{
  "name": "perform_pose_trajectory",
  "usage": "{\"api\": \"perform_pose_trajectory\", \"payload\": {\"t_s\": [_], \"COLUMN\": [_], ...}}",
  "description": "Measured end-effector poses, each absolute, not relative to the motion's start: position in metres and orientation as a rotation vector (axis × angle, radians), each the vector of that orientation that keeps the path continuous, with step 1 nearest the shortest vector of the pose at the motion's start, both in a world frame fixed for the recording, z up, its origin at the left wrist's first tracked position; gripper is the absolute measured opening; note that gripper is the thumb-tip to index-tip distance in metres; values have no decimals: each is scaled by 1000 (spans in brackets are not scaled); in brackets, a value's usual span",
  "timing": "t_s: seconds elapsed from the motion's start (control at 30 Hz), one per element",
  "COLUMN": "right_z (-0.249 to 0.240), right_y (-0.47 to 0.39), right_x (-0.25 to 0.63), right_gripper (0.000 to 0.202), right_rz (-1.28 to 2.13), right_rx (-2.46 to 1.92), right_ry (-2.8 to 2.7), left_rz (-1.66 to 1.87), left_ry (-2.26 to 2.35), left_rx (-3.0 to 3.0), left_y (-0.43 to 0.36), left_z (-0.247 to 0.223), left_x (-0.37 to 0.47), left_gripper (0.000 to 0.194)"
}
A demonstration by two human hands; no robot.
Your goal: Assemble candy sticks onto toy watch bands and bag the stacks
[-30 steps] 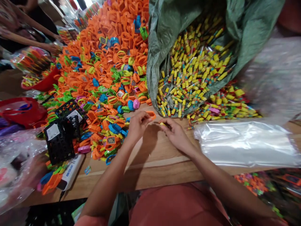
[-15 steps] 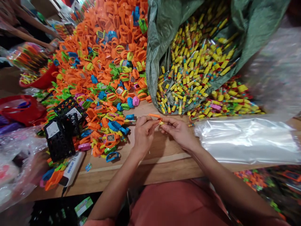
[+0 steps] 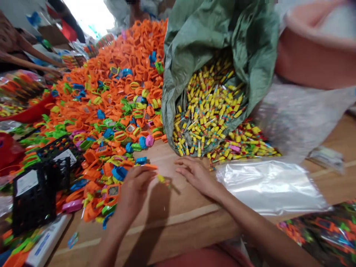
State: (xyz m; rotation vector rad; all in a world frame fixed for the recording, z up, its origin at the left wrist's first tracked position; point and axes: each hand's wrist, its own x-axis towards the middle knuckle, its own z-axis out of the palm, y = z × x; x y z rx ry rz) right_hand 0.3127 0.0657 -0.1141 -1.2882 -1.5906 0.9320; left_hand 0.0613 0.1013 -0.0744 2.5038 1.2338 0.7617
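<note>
My left hand [image 3: 136, 189] pinches an orange toy watch [image 3: 150, 167] at the near edge of the coloured pile. Just right of those fingertips, a small yellow-capped tube [image 3: 164, 180] shows slightly blurred above the wooden table [image 3: 189, 222]; whether it touches the watch I cannot tell. My right hand [image 3: 196, 175] is apart from the left, its fingers spread and holding nothing, just in front of the green sack [image 3: 172, 107]. Yellow-capped tubes [image 3: 208, 111] fill the mouth of the sack and spill out below it.
Orange toy watches [image 3: 111, 81] are heaped at the left and back. Clear plastic bags [image 3: 272, 187] lie at the right. Black trays [image 3: 33, 196] and a white box [image 3: 48, 239] sit at the left. A pink tub [image 3: 314, 52] stands back right. Another person's arms [image 3: 30, 61] show far left.
My hands have moved apart. The right one has let go and opened; the left has gone leftward with the orange watch. The view has shifted, bringing the pink tub into sight.
</note>
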Motion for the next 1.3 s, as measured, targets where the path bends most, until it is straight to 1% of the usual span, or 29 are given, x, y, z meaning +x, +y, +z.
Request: {"api": "perform_pose_trajectory", "payload": {"t_s": [0.1,0.17,0.23,0.3,0.37,0.43,0.5,0.6,0.67,0.77,0.83,0.9,1.0,1.07,1.2,1.3], "right_z": [-101,-85,-65,-47,-37,-37,-45,-65,-76,-86,-89,-90,-91,-93,-104,-111], "right_y": [103,138,175,208,231,240,236,212,194,173,164,159,152,146,130,120], "right_x": [345,370,395,418,436,446,447,438,430,422,418,416,413,410,401,398], "right_gripper": [23,26,33,48,67,76,72,60,55,48,45,44,45,45,44,50], "right_rz": [466,214,24,-78,-48,35,51,-74,-153,-214,-220,-208,-203,-202,-165,-130], "right_rx": [-1443,-1616,-1824,-2016,-2183,-2289,-2300,-2220,-2174,-2126,-2106,-2085,-2055,-2028,-2018,-2032], "right_ry": [-1756,-1759,-1712,-1633,-1577,-1595,-1682,-1790,-1831,-1882,-1909,-1933,-1961,-1998,-2042,-2024], "left_rz": [731,753,760,749,744,766,782,849,903,865,731,488,78,-52,-57,54], "left_ry": [1621,1761,1729,1570,1390,1278,1219,1220,1306,1633,1871,1985,1926,1903,1933,1864], "left_rx": [2392,2302,2237,2202,2185,2186,2181,2189,2230,2320,2379,2427,2450,2444,2439,2471], "left_y": [125,139,150,155,156,155,154,162,179,216,238,253,254,245,218,202], "left_z": [-45,-30,-25,-35,-59,-89,-115,-134,-131,-115,-106,-100,-97,-96,-93,-94], "left_x": [22,14,26,54,89,121,144,157,152,131,114,100,90,89,93,92], "left_gripper": [33,38,41,45,51,60,65,59,50,45,47,51,51,46,39,39]}}
